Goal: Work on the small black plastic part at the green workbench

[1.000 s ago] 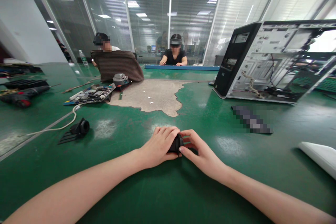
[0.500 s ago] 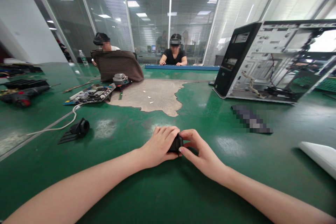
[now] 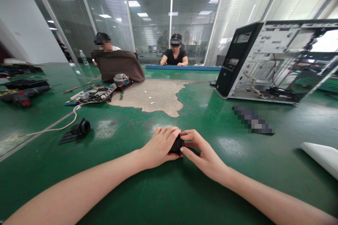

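Note:
Low over the green table [image 3: 148,197], at the middle of the view, is a small black object [image 3: 176,145]. My left hand [image 3: 161,147] is wrapped round its left side, fingers over the top and thumb beneath. On its right side, my right hand [image 3: 202,153] grips the edge between thumb and fingertips. The hands cover much of the object, so its full shape is hidden. A black plastic part with a round socket [image 3: 79,130] lies apart to the left.
An open computer case [image 3: 237,59] stands at the right, with a dark flat piece [image 3: 253,119] before it. A white object [image 3: 320,158] is at the right edge. Circuit board [image 3: 92,95], cable and power drill [image 3: 29,95] lie left. Two people sit across the table.

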{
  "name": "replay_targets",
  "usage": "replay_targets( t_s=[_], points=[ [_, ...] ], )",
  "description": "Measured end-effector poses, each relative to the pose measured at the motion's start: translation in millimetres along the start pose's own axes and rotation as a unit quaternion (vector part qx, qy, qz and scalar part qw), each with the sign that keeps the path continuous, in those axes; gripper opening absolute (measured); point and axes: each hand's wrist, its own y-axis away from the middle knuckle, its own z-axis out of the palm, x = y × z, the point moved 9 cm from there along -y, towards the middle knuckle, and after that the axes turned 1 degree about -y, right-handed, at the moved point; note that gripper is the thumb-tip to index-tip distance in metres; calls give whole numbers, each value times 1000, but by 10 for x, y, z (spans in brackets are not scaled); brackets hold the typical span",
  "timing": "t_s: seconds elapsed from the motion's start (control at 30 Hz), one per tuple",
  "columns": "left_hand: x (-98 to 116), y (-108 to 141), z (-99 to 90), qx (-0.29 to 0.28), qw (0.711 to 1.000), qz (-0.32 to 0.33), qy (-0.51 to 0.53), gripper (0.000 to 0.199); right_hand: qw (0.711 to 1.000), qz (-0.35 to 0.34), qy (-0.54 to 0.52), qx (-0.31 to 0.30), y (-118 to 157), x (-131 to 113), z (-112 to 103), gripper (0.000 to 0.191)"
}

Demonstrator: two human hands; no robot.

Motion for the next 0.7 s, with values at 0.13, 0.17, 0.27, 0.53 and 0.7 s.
replay_targets(
  t_s=[0.13,0.17,0.27,0.53,0.7],
  points=[
    [-1,2,2,2,1000,1,1,60,1000,11,6,3,-9,22,-5,23],
    [-1,3,2,2,1000,1,1,60,1000,17,9,0,-10,26,-2,25],
    [2,3,-1,-1,1000,1,0,59,999,30,13,-16,-5,28,21,26],
    [10,-9,-12,-2,1000,1,-1,60,1000,-8,14,-8,7,-43,14,19],
    [-2,-6,3,0,1000,-1,0,61,1000,6,10,8,-11,1,-14,19]
  ],
)
